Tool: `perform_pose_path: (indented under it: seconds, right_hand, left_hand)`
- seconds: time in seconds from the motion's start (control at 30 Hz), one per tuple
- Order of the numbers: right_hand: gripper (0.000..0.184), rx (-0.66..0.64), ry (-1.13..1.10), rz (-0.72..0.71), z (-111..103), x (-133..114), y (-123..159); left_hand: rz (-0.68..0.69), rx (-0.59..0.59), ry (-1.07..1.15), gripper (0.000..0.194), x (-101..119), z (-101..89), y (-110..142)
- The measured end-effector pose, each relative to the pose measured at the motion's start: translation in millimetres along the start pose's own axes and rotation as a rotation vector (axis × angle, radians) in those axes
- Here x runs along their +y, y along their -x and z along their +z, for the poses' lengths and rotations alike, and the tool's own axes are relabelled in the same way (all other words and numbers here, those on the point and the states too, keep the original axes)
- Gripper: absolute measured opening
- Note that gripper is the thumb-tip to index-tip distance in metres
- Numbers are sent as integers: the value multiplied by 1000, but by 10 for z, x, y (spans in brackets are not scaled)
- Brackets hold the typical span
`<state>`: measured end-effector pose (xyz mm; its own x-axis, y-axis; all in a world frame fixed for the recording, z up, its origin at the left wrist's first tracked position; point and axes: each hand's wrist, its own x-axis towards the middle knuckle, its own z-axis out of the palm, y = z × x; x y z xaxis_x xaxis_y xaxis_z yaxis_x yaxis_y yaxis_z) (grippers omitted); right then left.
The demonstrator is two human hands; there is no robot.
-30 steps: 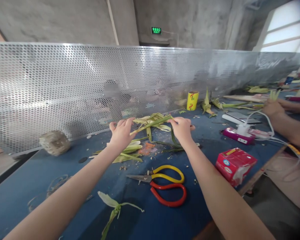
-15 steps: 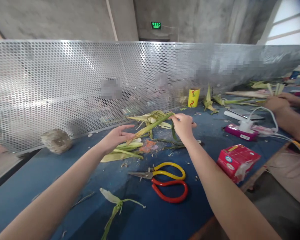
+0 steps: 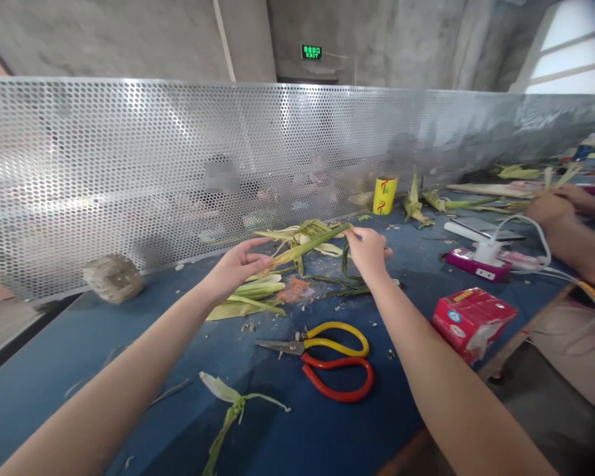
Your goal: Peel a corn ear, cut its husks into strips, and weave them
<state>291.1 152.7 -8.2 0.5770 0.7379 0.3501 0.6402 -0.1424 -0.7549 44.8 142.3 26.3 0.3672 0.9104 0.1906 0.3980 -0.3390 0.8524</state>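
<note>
A long green-yellow corn husk strip (image 3: 311, 245) stretches slantwise between my two hands above the blue table. My left hand (image 3: 238, 266) holds its yellowish lower end at the thumb, the upper fingers partly stretched out. At the upper green end, my right hand (image 3: 369, 252) pinches the strip between thumb and fingers. Behind and below it lie loose husks (image 3: 258, 291). Scissors (image 3: 297, 346) with one yellow and one red handle rest nearer to me. Left of them lies a small knotted husk piece (image 3: 235, 403) with a pale leaf on top.
A perforated metal screen (image 3: 143, 165) runs along the table's back. A stone-like block (image 3: 113, 277) sits left, a yellow roll (image 3: 385, 196) at the back. On the right are a red tissue pack (image 3: 471, 320), a purple power strip (image 3: 476, 263) with cables, and a co-worker's hands (image 3: 553, 208).
My left hand has moved slightly right and up at the strip's lower end. The tail that hung below its fingers no longer shows. My right hand has barely shifted.
</note>
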Motion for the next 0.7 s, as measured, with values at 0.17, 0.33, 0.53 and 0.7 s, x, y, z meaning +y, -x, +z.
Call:
perform_pose_path:
  seconds: [0.17,0.33,0.53,0.7]
  right_hand:
    - [38,86,32,91,-82,59,-40]
    - [65,305,101,-12,-127,-42,87]
    - [39,118,392,-377,-126,-317,450]
    - [28,-609,794,-314,-52,-312,562]
  left_hand:
    - [20,-92,-223,62,-60,267,-247]
    - [38,-15,-443,59,-122,625,-461]
    - [74,-52,-637,56,-222,1066,-612]
    - [110,-94,-761,38,-231,1119,-654]
